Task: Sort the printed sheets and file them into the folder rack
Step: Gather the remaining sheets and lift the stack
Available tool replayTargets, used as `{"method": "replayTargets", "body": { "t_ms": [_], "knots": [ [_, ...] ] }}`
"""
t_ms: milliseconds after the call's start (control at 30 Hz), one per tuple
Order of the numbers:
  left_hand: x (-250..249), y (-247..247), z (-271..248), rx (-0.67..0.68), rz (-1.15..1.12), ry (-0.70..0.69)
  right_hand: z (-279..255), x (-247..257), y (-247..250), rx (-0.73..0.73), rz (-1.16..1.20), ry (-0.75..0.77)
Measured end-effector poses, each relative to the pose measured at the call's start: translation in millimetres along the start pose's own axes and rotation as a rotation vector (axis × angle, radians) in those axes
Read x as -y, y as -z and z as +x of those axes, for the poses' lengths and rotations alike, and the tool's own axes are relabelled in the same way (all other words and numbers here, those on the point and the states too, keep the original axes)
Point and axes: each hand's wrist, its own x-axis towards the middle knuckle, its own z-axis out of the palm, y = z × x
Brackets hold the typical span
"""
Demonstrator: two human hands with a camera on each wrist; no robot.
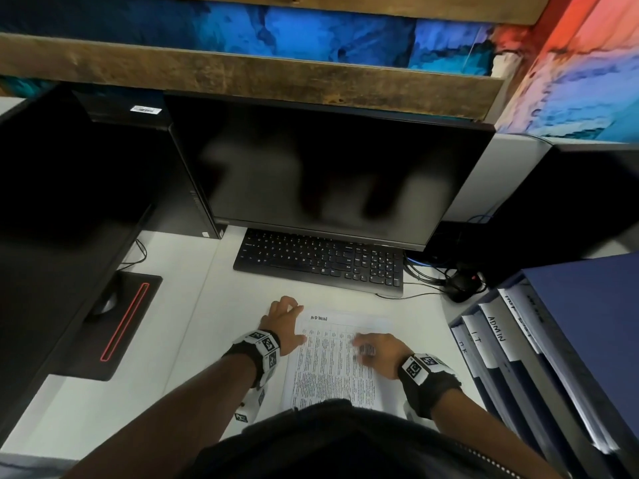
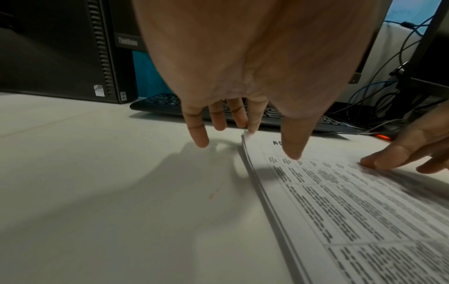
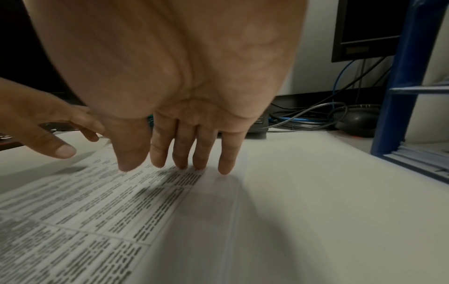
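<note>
A stack of printed sheets lies on the white desk in front of me; the top page has a table and the handwritten word ADMIN. My left hand sits at the stack's far left corner, fingers spread, one fingertip touching the corner of the sheets. My right hand lies flat on the top page, straight fingertips pressing the sheets. The blue folder rack stands at the right, with labelled dividers such as ADMIN and I.T.
A black keyboard and dark monitor sit behind the sheets. A computer tower stands at the left. Tangled cables lie at the back right. A black pad with a red stripe lies at the left.
</note>
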Motion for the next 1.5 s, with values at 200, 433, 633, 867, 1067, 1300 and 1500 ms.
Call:
{"method": "replayTargets", "body": {
  "t_ms": [200,433,633,867,1067,1300,1500],
  "knots": [
    [-6,4,-2,-0.148,-0.122,-0.023,-4,1,-3,-0.01,0.043,0.005],
    [-15,23,-10,-0.062,-0.498,-0.143,-5,4,14,-0.313,0.053,0.111],
    [-10,30,-14,-0.002,-0.585,-0.228,-9,-5,13,-0.325,0.146,0.173],
    [8,13,7,-0.003,-0.208,0.006,-19,-6,7,-0.249,0.256,0.168],
    [6,11,7,-0.079,-0.175,-0.021,-22,-3,15,-0.246,0.267,0.153],
    [-4,25,-2,0.004,-0.376,-0.094,-17,1,16,-0.258,0.209,0.214],
    [-11,34,-9,0.136,-0.393,-0.245,-14,1,17,-0.29,0.121,0.238]
  ]
}}
